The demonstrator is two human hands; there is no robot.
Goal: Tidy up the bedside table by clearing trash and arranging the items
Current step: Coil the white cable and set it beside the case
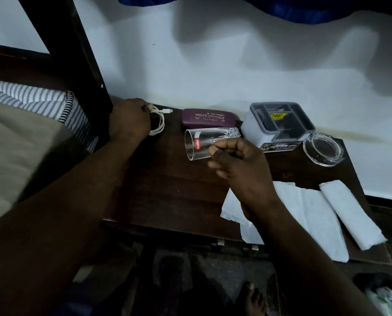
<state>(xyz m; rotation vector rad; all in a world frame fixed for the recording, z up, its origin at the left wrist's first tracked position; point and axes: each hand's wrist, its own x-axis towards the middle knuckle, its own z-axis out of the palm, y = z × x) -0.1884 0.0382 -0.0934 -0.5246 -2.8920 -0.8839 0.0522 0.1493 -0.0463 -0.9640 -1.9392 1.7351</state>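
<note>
A clear drinking glass [204, 142] is held tilted on its side above a dark bedside table [167, 190] by the closed right hand [236, 163].
Hard, smooth, breakable glass, probably best gripped mid-body; just left of it, the left hand [128, 119] is closed on a limp, light white cable [158, 120].

A pale white wall [236, 65] runs behind the dark wooden table [163, 192], crossed by soft shadows. At left a dark wooden bed post [76, 53] rises beside a striped mattress [30, 99]. Blue fabric [293, 5] hangs at the top edge. The light is dim.
</note>
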